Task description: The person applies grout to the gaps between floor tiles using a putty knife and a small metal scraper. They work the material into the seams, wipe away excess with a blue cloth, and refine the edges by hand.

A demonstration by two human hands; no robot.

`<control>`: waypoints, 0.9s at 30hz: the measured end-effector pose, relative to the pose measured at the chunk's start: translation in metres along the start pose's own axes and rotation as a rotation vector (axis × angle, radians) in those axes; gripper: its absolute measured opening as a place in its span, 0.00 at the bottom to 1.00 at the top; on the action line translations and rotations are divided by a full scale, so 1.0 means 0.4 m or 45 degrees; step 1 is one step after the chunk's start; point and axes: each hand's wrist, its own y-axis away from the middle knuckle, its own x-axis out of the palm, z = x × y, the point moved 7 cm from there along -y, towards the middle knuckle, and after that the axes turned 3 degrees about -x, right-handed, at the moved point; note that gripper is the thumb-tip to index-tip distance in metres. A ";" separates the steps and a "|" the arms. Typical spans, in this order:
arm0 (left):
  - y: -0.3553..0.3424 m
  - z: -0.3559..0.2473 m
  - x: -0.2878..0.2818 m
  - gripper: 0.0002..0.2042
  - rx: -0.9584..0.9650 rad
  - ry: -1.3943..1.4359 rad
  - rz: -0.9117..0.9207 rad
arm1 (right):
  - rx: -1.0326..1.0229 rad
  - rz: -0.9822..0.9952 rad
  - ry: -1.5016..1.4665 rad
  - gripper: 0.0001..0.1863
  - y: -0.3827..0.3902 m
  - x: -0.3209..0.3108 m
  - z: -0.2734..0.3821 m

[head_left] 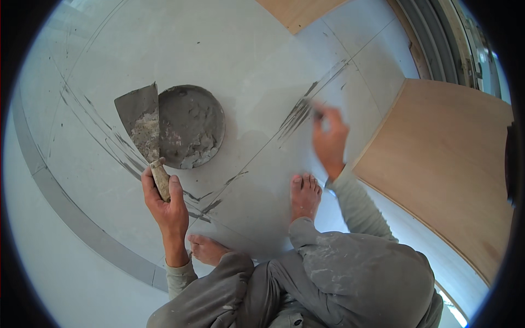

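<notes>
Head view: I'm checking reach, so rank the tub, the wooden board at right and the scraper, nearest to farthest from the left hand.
1. Scraper: gripped in the left hand.
2. Tub: beyond the hand, right of the blade.
3. Wooden board: far over at right.

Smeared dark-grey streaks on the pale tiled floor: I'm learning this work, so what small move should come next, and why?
I'd probably draw the right hand along the streaks, over the thin straight tile joint: they look uneven, and the small blurred object in its grip is close by. The left hand holds the broad grey scraper beside the round bowl of grey paste.
</notes>
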 end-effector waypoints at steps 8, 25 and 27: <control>0.020 0.016 -0.014 0.18 -0.042 -0.017 0.012 | -0.211 0.094 0.369 0.20 0.059 0.065 0.010; 0.036 -0.012 -0.046 0.17 -0.009 -0.032 -0.026 | -0.675 0.763 0.012 0.26 0.212 0.070 0.102; 0.036 -0.009 -0.045 0.17 -0.021 -0.032 -0.042 | -0.718 0.792 -0.024 0.26 0.194 0.086 0.126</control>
